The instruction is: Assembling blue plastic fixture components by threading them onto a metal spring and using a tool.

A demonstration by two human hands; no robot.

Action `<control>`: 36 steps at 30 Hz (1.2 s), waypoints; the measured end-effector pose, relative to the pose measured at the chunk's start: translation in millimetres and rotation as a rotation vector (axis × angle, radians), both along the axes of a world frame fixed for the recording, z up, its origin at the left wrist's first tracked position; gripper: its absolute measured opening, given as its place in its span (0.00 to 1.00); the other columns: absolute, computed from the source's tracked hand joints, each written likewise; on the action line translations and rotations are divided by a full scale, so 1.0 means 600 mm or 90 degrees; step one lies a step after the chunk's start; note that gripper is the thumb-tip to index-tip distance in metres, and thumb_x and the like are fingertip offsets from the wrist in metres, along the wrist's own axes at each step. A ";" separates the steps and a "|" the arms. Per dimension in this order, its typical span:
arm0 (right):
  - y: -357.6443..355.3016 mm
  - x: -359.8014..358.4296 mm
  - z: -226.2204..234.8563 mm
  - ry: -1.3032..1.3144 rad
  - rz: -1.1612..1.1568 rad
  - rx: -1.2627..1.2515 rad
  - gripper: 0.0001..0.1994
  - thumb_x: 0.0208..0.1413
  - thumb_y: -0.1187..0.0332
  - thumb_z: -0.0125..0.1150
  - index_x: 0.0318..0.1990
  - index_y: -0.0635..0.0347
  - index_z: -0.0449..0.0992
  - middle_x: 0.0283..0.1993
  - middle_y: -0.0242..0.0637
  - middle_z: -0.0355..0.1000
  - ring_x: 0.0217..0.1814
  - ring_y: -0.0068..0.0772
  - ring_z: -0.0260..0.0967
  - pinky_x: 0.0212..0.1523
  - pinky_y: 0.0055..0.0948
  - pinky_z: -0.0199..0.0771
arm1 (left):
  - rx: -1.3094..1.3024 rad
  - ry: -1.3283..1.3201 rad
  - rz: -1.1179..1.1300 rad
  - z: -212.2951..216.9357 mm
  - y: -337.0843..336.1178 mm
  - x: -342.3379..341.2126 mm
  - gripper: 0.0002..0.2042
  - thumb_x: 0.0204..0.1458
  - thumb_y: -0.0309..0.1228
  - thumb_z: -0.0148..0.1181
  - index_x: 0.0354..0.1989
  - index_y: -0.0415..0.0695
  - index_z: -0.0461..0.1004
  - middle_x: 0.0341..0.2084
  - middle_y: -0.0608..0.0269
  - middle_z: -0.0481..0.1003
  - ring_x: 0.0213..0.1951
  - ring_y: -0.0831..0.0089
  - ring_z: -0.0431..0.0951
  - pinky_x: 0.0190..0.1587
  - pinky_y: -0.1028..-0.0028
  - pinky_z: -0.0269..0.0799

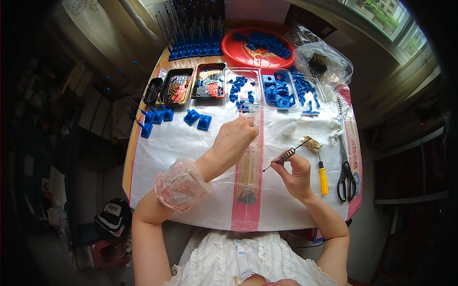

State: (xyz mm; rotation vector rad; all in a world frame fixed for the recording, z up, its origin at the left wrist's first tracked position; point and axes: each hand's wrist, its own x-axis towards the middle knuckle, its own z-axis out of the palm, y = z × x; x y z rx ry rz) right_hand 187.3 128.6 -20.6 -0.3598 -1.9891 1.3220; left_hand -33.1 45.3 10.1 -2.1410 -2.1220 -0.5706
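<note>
My right hand pinches a dark coil spring between thumb and fingers. A thin rod runs through the coil, and a small blue tip ends it at the lower left. My left hand is over the table just in front of a clear tray of small blue parts. Its fingers are curled together, and whatever may be between them is hidden. A frilly translucent cuff surrounds my left forearm. Several blue square-based pieces lie to the left of that hand.
Two black trays hold small parts. Blue blocks fill another clear tray. A red basin and upright rods with springs stand behind. At right lie a yellow-handled screwdriver, black-handled scissors and a clear bag.
</note>
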 end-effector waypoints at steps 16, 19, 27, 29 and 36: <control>0.022 0.012 0.030 -0.048 -0.027 0.032 0.05 0.55 0.82 0.71 0.35 0.66 0.79 0.32 0.33 0.76 0.33 0.23 0.71 0.37 0.25 0.71 | -0.004 0.071 -0.028 -0.057 0.025 0.003 0.06 0.48 0.20 0.67 0.34 0.39 0.79 0.35 0.54 0.78 0.43 0.56 0.81 0.46 0.63 0.80; 0.035 0.023 0.061 -0.097 -0.069 0.123 0.07 0.55 0.81 0.71 0.34 0.66 0.76 0.32 0.35 0.73 0.33 0.29 0.70 0.38 0.28 0.71 | 0.016 -0.129 -0.036 -0.022 0.010 0.012 0.05 0.55 0.23 0.67 0.39 0.37 0.80 0.37 0.54 0.80 0.42 0.60 0.82 0.47 0.66 0.80; 0.026 0.036 0.085 -0.210 -0.068 0.313 0.08 0.51 0.79 0.71 0.31 0.62 0.74 0.31 0.38 0.70 0.34 0.42 0.69 0.37 0.39 0.66 | -0.031 -1.120 0.030 0.001 -0.089 0.023 0.11 0.70 0.30 0.59 0.53 0.38 0.80 0.44 0.64 0.83 0.43 0.81 0.81 0.49 0.78 0.79; 0.018 0.031 0.087 -0.219 -0.046 0.370 0.09 0.50 0.79 0.71 0.31 0.61 0.74 0.30 0.37 0.70 0.34 0.43 0.68 0.38 0.40 0.65 | -0.013 -1.200 0.036 -0.010 -0.102 0.024 0.11 0.70 0.29 0.59 0.55 0.37 0.78 0.45 0.60 0.83 0.45 0.79 0.82 0.51 0.78 0.80; 0.016 0.031 0.081 -0.240 -0.047 0.376 0.09 0.49 0.78 0.72 0.30 0.60 0.74 0.29 0.36 0.70 0.34 0.44 0.69 0.38 0.41 0.64 | 0.086 -1.242 0.054 -0.016 -0.106 0.019 0.12 0.70 0.27 0.56 0.57 0.35 0.76 0.46 0.56 0.82 0.47 0.78 0.82 0.53 0.77 0.81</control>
